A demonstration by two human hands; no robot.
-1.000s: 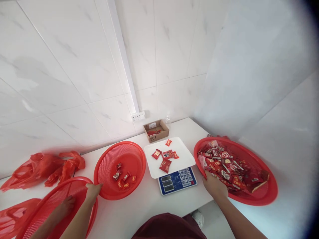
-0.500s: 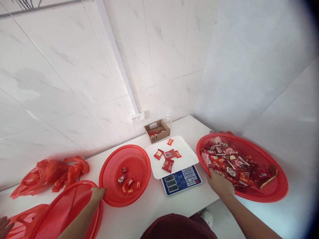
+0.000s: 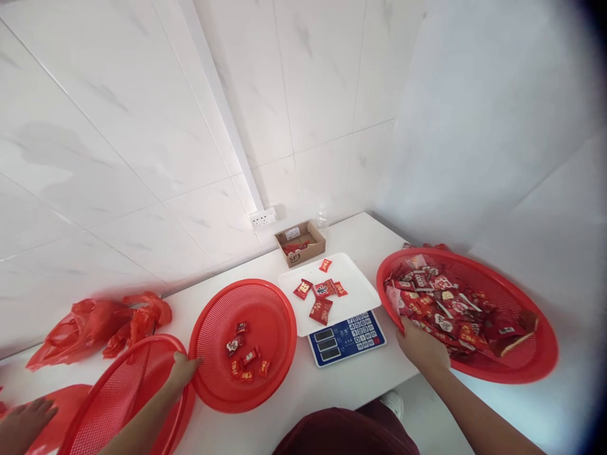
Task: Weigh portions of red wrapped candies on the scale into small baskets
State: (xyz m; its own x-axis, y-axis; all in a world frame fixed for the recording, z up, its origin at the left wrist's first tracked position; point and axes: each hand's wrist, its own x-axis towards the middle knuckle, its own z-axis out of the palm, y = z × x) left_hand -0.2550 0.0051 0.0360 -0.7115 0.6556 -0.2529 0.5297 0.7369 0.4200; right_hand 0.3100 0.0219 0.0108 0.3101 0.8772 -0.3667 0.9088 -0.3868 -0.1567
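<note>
My left hand [image 3: 184, 373] is closed on the left rim of a round red plastic basket [image 3: 199, 316]. Several small red-wrapped candies [image 3: 250, 355] lie at the bottom of that basket. On the right, my right hand [image 3: 423, 349] grips the near rim of a larger red basket [image 3: 543, 354], heaped with red and pink wrapped snacks [image 3: 450, 303]. Between the two baskets stands a blue and white digital scale [image 3: 348, 338]. Its white tray [image 3: 351, 278] carries several red packets [image 3: 323, 289].
Behind the scale sits a small cardboard box [image 3: 303, 256] holding red packets. Another red basket [image 3: 109, 392] is beneath my left forearm. Red plastic bags [image 3: 85, 328] lie at the left on the white table [image 3: 313, 392]. Another person's hand [image 3: 28, 420] shows at lower left.
The basket in my left hand has shifted slightly right and nearer, now overlapping the tray's left edge. The other person's hand has come further into view. Both my hands keep their grip.
</note>
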